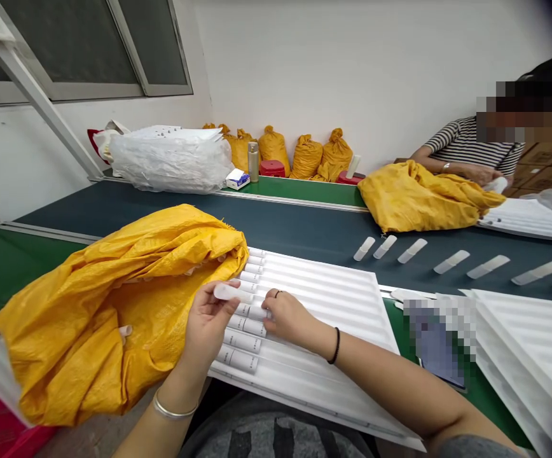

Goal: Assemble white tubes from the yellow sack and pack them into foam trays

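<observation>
The left hand (208, 313), with a silver bangle (175, 407) at its wrist, gripped a white tube (233, 292) between thumb and fingers, tilted slightly and raised over the left part of a ridged white tray (324, 292). The right hand (288, 317), wearing a ring and a black band (336, 346), had its fingertips at the end of one of the labelled tubes (245, 341) lying in the tray's grooves; whether it pinched that tube or only touched it, I could not tell from this angle. The labelled tubes lay along the tray's left side, and the grooves to their right were bare.

Just left of the tray, a yellow sack (99, 280) gaped open, a small white piece (126, 331) showing in its folds. Beyond the tray, several translucent tubes (412, 251) lay spaced along a dark belt (299, 222). On the green bench (13, 264), a partly pixelated phone (435, 353) lay beside stacked trays (524, 331). Across the belt, a co-worker in a striped top (455, 140) sat behind another yellow sack (414, 197).
</observation>
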The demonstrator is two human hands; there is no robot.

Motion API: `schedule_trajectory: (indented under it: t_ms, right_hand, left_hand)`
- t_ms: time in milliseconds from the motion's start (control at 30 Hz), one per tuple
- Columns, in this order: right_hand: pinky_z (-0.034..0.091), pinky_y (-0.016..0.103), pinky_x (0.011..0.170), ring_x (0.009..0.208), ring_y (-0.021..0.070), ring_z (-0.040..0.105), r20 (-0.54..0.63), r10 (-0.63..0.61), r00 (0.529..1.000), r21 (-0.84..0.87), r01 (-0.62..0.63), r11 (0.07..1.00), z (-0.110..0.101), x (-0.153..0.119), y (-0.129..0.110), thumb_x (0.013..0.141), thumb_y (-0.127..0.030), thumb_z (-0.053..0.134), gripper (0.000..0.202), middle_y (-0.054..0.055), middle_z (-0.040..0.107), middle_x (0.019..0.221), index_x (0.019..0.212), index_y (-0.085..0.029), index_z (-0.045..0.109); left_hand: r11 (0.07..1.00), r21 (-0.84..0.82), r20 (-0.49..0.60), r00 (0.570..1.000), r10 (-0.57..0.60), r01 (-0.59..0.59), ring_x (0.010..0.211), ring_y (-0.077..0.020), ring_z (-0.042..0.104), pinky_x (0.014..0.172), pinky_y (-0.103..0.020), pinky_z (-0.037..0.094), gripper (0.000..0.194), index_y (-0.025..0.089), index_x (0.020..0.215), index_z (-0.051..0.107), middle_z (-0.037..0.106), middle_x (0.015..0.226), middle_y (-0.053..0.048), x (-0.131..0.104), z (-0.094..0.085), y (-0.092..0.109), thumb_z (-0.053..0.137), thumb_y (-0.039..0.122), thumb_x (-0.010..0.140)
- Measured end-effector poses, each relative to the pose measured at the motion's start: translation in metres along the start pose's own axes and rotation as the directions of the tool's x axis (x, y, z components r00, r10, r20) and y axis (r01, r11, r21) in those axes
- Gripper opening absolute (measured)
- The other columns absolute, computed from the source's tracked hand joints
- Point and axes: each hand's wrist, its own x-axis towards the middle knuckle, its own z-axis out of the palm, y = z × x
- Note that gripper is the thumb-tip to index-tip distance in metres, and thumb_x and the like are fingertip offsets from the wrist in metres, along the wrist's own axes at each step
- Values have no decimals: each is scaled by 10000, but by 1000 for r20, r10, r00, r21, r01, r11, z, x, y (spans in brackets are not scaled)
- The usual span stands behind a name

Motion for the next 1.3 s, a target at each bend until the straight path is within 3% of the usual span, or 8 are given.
schedule_trajectory:
  t_ms: [133,233,433,567,633,933,1200,1300]
  right_hand:
    - [486,283,644,700,144,559,-155,53,986,374,9,927,-25,-13,-2,804,-182,566,246,52,602,895,1047,-161,534]
    - [496,263,607,681,127,578,-218,-10,976,653,153,742,-47,-27,-3,881,-247,536,241,38,608,857,1111,-180,526]
    - [496,353,858,986,191,593,-389,-230,892,297,358,885,-79,-50,2,905,-170,528,305,99,627,1071,1205,-216,554]
    - [495,345,890,1044,189,581,-348,-299,888,238,393,888,-82,-58,6,914,-144,508,327,106,614,1106,1233,-211,528]
    - [496,338,895,1058,189,582,-324,-313,893,253,400,881,-80,-60,7,917,-148,505,322,103,624,1109,1232,-209,524]
    - [508,301,817,942,171,616,-305,-245,920,298,337,893,-71,-65,8,923,-219,526,305,89,650,1063,1228,-213,529]
    - [517,290,830,970,174,625,-322,-309,895,272,401,875,-71,-77,-4,935,-241,509,296,104,668,1065,1227,-195,512]
    - [507,314,791,889,190,617,-206,-357,911,42,373,927,-62,-71,-2,932,-267,515,258,113,668,996,1167,-169,559]
  left_hand:
    - [934,-301,-75,972,-224,192,880,-111,649,809,-246,524,565,299,1173,471,680,936,5,-1,3,9,775,219,704]
    - [917,-303,-43,958,-284,259,834,-112,647,790,-232,524,430,226,989,572,676,890,6,-2,5,11,820,254,639]
    - [947,242,109,964,-241,210,761,-130,603,686,-205,486,295,174,883,665,672,864,-24,-4,5,14,799,315,661]
    - [866,470,318,881,-350,175,748,-172,625,653,-241,485,328,200,1037,682,691,884,-32,-6,9,17,699,375,761]
    - [857,497,404,837,-368,137,809,-200,646,713,-266,494,320,214,1069,686,706,927,-34,-8,15,18,656,380,797]
    - [765,562,551,832,-61,-316,847,-207,644,762,-279,492,326,215,1140,658,700,925,-69,-12,33,21,603,343,846]
    - [779,524,597,801,-48,-344,883,-212,666,760,-275,529,409,271,1264,581,708,1010,-62,-26,35,18,584,320,858]
    - [750,578,609,781,-136,-321,908,-222,665,781,-290,535,488,302,1336,503,698,1057,-60,-33,30,9,578,342,856]
